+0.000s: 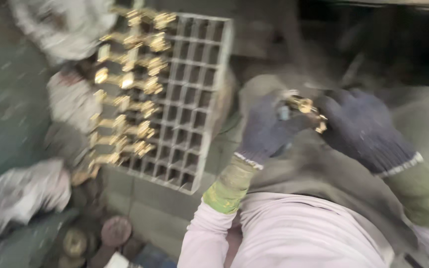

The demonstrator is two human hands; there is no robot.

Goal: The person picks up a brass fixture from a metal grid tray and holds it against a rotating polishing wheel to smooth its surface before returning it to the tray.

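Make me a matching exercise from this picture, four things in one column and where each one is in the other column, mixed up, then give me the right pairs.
Things:
1. brass fitting
2. metal grid tray
3. row of brass parts
4. crumpled cloth

Places:
A. lower left, on the floor
B. between the two gloved hands, left hand and right hand
C. lined up along the left side of the grid
D. left of the hands, lying flat

Pairs: 1-B, 2-D, 3-C, 4-A
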